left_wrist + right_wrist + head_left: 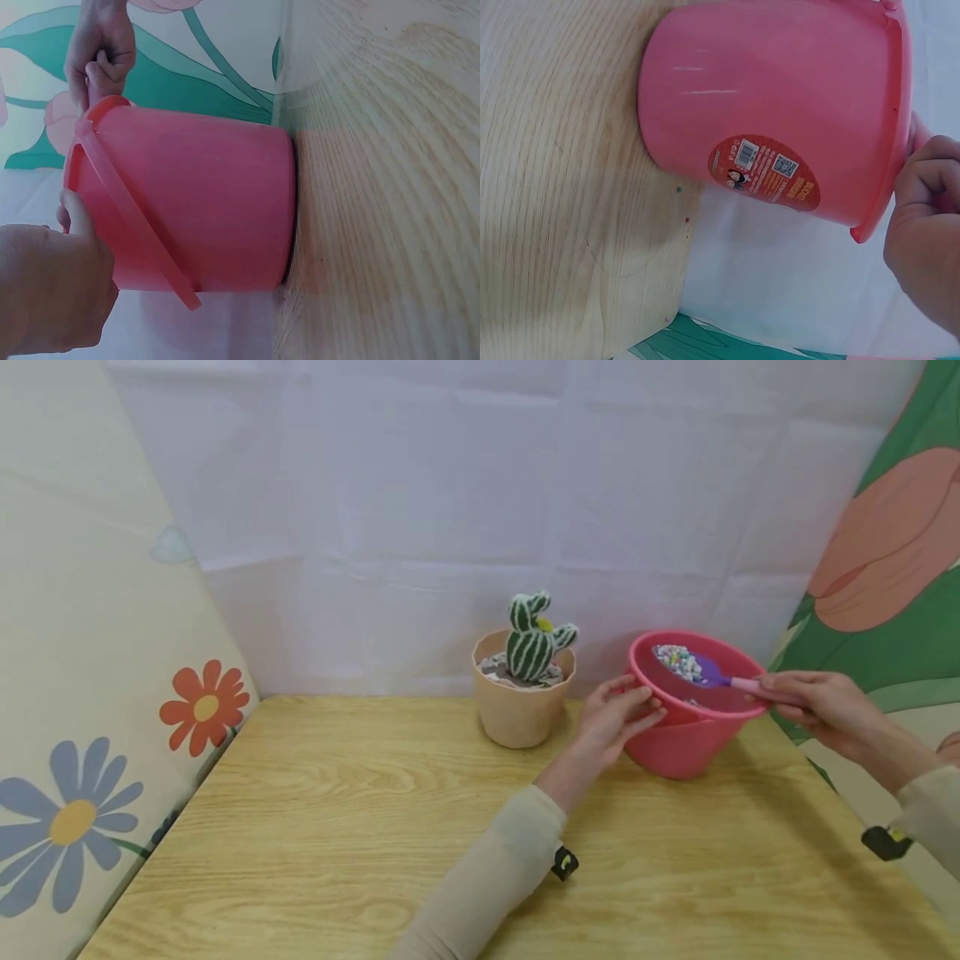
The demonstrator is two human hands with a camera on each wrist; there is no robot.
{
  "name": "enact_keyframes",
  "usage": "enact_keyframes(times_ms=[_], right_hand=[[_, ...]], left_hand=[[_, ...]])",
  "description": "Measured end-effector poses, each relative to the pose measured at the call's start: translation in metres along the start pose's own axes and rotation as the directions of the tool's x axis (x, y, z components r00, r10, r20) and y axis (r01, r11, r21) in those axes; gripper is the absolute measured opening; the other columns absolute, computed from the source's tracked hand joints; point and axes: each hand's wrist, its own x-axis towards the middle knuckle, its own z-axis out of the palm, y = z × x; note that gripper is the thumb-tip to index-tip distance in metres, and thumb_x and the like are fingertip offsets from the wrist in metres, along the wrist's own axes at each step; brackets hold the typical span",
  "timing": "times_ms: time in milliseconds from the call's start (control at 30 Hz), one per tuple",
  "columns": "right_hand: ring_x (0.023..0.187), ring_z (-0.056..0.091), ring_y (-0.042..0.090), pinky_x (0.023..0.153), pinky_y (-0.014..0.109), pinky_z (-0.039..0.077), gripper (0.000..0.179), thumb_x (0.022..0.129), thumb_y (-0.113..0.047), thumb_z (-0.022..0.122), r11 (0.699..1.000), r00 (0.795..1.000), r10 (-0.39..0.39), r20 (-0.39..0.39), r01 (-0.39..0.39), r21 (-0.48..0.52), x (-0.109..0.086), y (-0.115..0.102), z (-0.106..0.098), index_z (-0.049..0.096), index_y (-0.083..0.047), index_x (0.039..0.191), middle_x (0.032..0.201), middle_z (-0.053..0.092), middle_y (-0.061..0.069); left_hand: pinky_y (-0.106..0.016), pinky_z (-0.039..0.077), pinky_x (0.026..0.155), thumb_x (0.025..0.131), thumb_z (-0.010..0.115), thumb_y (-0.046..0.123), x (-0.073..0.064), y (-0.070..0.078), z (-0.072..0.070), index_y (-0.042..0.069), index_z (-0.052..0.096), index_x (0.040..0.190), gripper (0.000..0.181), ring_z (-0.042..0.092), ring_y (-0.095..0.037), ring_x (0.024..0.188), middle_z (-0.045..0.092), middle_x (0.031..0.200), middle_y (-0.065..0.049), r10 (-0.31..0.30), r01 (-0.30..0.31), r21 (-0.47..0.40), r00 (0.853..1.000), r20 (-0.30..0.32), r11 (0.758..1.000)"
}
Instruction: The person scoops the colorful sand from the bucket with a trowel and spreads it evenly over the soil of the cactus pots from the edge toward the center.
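At the right of the table in the head view stands a pink bucket [675,747], its handle [142,221] hanging down along its side. My left hand [611,718] grips its rim on the left, and the thumb shows at the rim in the left wrist view. In my right hand [825,706] is the pink handle of a small shovel [712,670] with a purple blade. Multicoloured pebbles [677,662] are heaped on the blade, which is over the bucket's mouth. The right wrist view shows my curled right fingers [937,176] beside the rim; the shovel's blade is hidden there.
Left of the bucket, near the back edge of the wooden table [315,827], is a beige pot [519,714] holding a green-and-white knitted cactus [531,652] among stones. White cloth [420,527] hangs behind. A few tiny pebbles [688,220] lie by the bucket in the right wrist view.
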Motion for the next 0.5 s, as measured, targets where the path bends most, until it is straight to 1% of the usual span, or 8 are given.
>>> enact_keyframes(times_ms=[33,100,200,267,300,400,433,500], right_hand=[[0.049,0.038,0.009,0.047,0.027,0.018,0.021,0.104,-0.017,0.061,1.000,1.000,0.001,-0.006,-0.002,-0.017,0.000,0.000,0.001,0.079,-0.010,0.113,0.110,0.075,0.006],[0.050,0.036,0.010,0.047,0.026,0.020,0.020,0.104,-0.016,0.061,1.000,1.000,0.003,-0.001,-0.003,0.000,-0.001,0.001,0.002,0.080,-0.009,0.110,0.108,0.075,0.007],[0.051,0.024,0.015,0.047,0.027,0.020,0.021,0.104,-0.014,0.060,1.000,1.000,0.000,0.012,0.000,0.026,-0.002,0.002,0.002,0.080,-0.009,0.108,0.106,0.075,0.008],[0.053,0.019,0.018,0.047,0.028,0.019,0.023,0.105,-0.011,0.057,0.997,0.999,0.002,0.038,-0.005,0.078,-0.003,0.002,0.002,0.080,-0.007,0.109,0.106,0.075,0.010],[0.052,0.018,0.019,0.048,0.029,0.016,0.025,0.106,-0.010,0.055,0.995,0.998,0.000,0.060,-0.006,0.100,-0.003,0.002,0.002,0.079,-0.006,0.110,0.107,0.075,0.011],[0.052,0.016,0.018,0.049,0.029,0.015,0.029,0.109,-0.008,0.048,0.985,0.992,-0.003,0.128,-0.019,0.169,-0.003,0.001,0.001,0.076,-0.002,0.116,0.112,0.073,0.013],[0.052,0.016,0.017,0.049,0.028,0.015,0.030,0.109,-0.007,0.047,0.984,0.990,-0.001,0.138,-0.024,0.179,-0.003,0.001,0.001,0.076,-0.002,0.116,0.113,0.073,0.013],[0.052,0.018,0.017,0.049,0.028,0.016,0.030,0.109,-0.007,0.048,0.984,0.992,0.001,0.129,-0.024,0.177,-0.003,0.000,0.002,0.076,-0.002,0.115,0.111,0.074,0.013]], left_hand=[[-0.044,0.061,0.081,0.092,0.070,-0.005,-0.001,0.000,0.000,0.003,0.062,0.117,0.028,0.070,-0.025,0.081,0.069,0.094,-0.018,0.000,0.000,0.003,1.000,0.003,1.000],[-0.044,0.061,0.081,0.093,0.071,-0.003,-0.003,0.001,-0.001,0.004,0.063,0.117,0.026,0.070,-0.025,0.080,0.070,0.093,-0.017,-0.001,0.001,0.015,1.000,0.003,1.000],[-0.045,0.061,0.080,0.093,0.070,-0.001,-0.007,0.003,-0.002,0.004,0.063,0.115,0.024,0.069,-0.024,0.077,0.070,0.090,-0.015,-0.003,0.003,0.038,1.000,0.011,0.999],[-0.045,0.061,0.080,0.094,0.070,0.000,-0.009,0.004,-0.004,0.004,0.063,0.115,0.022,0.069,-0.023,0.076,0.069,0.088,-0.013,-0.003,0.002,0.058,1.000,0.017,0.998],[-0.045,0.061,0.080,0.094,0.069,0.000,-0.010,0.004,-0.005,0.004,0.063,0.116,0.022,0.068,-0.023,0.075,0.068,0.087,-0.013,-0.004,0.003,0.065,1.000,0.021,0.998],[-0.046,0.061,0.080,0.095,0.067,0.001,-0.013,0.008,-0.009,0.004,0.063,0.117,0.022,0.068,-0.022,0.075,0.067,0.086,-0.011,-0.007,0.004,0.084,0.999,0.033,0.996],[-0.046,0.061,0.080,0.096,0.067,0.001,-0.014,0.009,-0.011,0.004,0.063,0.117,0.022,0.068,-0.022,0.074,0.067,0.086,-0.012,-0.006,0.002,0.091,0.999,0.036,0.996],[-0.046,0.061,0.081,0.096,0.066,0.001,-0.016,0.013,-0.016,0.004,0.062,0.119,0.023,0.068,-0.022,0.075,0.067,0.087,-0.011,-0.009,0.005,0.098,0.999,0.042,0.995]])
